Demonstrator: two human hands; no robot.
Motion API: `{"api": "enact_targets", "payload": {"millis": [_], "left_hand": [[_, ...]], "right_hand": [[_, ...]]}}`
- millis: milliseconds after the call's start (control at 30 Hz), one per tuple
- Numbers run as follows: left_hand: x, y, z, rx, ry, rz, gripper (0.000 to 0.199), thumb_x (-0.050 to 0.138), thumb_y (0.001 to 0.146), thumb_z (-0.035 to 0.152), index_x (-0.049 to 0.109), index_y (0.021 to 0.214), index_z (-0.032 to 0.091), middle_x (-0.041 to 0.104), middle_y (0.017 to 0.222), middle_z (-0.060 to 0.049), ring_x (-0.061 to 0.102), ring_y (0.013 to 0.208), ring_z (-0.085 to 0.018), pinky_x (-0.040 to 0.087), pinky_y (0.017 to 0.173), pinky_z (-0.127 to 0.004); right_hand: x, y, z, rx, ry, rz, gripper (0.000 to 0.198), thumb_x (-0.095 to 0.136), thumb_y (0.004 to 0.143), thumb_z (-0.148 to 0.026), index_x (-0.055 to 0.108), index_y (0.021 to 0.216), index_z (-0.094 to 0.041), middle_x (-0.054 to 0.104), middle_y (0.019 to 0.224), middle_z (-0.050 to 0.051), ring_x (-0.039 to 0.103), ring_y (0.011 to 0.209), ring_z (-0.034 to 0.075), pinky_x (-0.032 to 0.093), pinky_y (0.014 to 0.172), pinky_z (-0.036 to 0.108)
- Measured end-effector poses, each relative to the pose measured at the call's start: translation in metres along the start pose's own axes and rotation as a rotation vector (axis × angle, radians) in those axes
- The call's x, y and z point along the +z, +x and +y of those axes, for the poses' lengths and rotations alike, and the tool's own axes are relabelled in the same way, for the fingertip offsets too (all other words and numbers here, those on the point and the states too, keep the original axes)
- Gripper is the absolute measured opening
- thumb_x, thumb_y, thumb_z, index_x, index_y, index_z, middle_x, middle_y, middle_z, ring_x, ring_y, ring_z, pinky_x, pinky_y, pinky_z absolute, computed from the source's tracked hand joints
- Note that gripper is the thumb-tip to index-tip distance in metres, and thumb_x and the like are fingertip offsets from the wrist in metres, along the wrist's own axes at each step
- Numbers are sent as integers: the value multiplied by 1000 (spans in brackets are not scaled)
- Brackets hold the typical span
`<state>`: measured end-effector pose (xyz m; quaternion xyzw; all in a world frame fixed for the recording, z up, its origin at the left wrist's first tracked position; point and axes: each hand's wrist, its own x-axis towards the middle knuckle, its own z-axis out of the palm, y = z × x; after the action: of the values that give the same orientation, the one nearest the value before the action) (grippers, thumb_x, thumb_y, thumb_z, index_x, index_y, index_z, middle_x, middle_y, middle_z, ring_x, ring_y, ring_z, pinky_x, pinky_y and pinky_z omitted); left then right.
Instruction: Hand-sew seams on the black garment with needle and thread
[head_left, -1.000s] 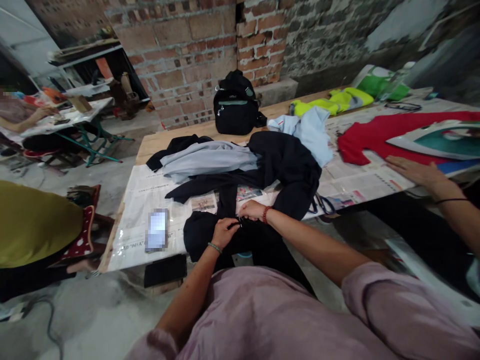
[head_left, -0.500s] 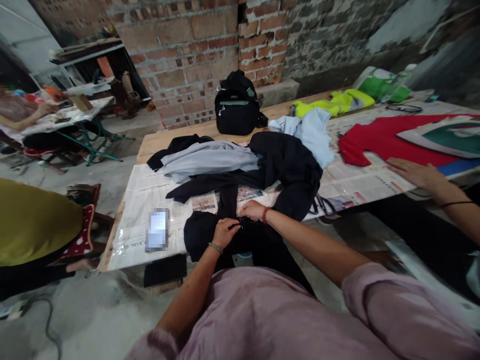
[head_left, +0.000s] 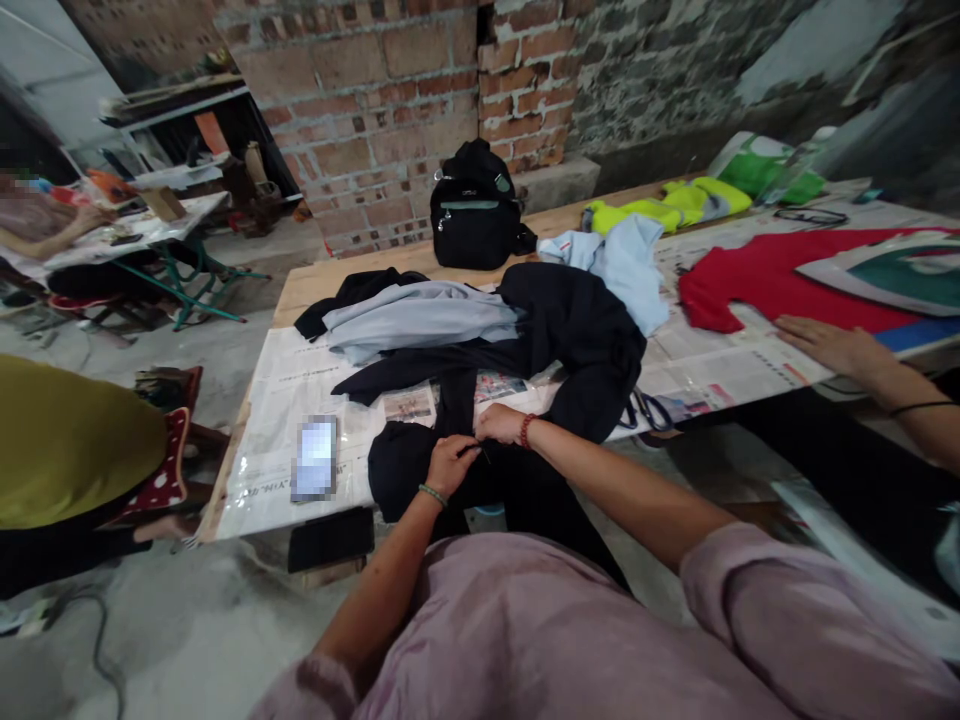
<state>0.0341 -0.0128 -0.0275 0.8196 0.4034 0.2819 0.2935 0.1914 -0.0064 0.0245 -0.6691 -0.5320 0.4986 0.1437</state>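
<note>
Black cloth (head_left: 401, 470), apparently part of a garment, hangs over the table's front edge toward my lap. My left hand (head_left: 450, 465), with a green bead bracelet at the wrist, pinches this cloth between thumb and fingers. Right beside it, my right hand (head_left: 501, 425) is closed in a pinch at the same spot, a red bead bracelet on its wrist. A tiny thin dark line shows by the fingertips, too fine to name. Just beyond my hands lie a heap of black clothing (head_left: 581, 325) and a light grey garment (head_left: 424, 315).
A phone (head_left: 314, 458) lies left on the newspaper-covered table (head_left: 259, 430). Scissors (head_left: 651, 410) rest at the front edge. Behind stands a black backpack (head_left: 474, 220). Another person's hand (head_left: 829, 345) touches a red garment (head_left: 750, 275) beside an iron (head_left: 892, 272).
My right hand has shifted very slightly to the left, closer to my left fingertips. The cloth and the other person's hand look the same.
</note>
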Motion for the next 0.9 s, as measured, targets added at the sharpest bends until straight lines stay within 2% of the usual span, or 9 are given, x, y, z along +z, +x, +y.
{"api": "enact_targets", "payload": {"millis": [100,167,267,333,367,467,600,767,900], "left_hand": [[0,0,0,-24,-10,22,15,56,72,14,65,82,22,68,83,0,60,80,-14,40,78,-29],[0,1,-1,-29,-28,27,14,57,71,15,65,81,22,67,83,0,60,80,-14,40,78,-28],[-1,0,0,-33,-56,24,11,58,71,18,65,80,21,67,82,0,60,79,-14,40,79,-29],[-1,0,1,-36,-64,22,10,58,72,20,65,79,21,68,82,0,60,79,-14,40,79,-29],[-2,0,2,-37,-64,20,10,58,72,21,65,79,21,68,82,0,60,79,-14,41,79,-29],[-3,0,4,-30,-65,20,10,59,72,23,66,78,21,68,81,0,60,78,-14,41,78,-28],[-3,0,5,-30,-48,20,9,59,72,24,66,78,22,68,79,0,60,76,-14,42,77,-28],[-1,0,2,-27,-29,20,10,59,72,24,67,78,21,68,80,-1,61,76,-14,43,76,-28],[1,-1,-1,-25,-25,18,11,59,72,25,67,79,21,68,80,-1,61,76,-14,44,76,-29]], "right_hand": [[-4,-2,1,-5,-49,-36,7,57,59,-20,55,54,-16,39,36,-7,33,30,6,25,33,19],[-10,-6,2,-67,-67,19,9,55,64,-24,61,66,-16,51,48,-4,41,37,7,32,40,19],[-17,-19,7,-345,-92,410,18,49,72,-23,61,84,-19,58,75,1,51,57,9,41,60,22],[-16,-32,15,-510,-117,688,14,48,73,-22,59,79,-18,57,79,3,51,66,11,41,69,24],[-13,-39,20,-545,-131,755,11,48,74,-23,58,74,-17,55,76,3,50,67,11,40,69,24],[8,-55,40,-595,-177,717,12,47,75,-23,52,65,-18,51,67,2,47,62,11,39,62,22],[42,-57,61,-648,-240,552,8,47,76,-21,54,77,-19,54,73,2,50,63,12,40,60,22],[59,-39,59,-672,-156,610,14,43,80,-23,57,83,-19,59,80,5,55,74,14,43,70,26],[57,-28,51,-561,8,657,18,43,81,-27,58,76,-19,60,74,4,56,71,14,45,68,26]]}}
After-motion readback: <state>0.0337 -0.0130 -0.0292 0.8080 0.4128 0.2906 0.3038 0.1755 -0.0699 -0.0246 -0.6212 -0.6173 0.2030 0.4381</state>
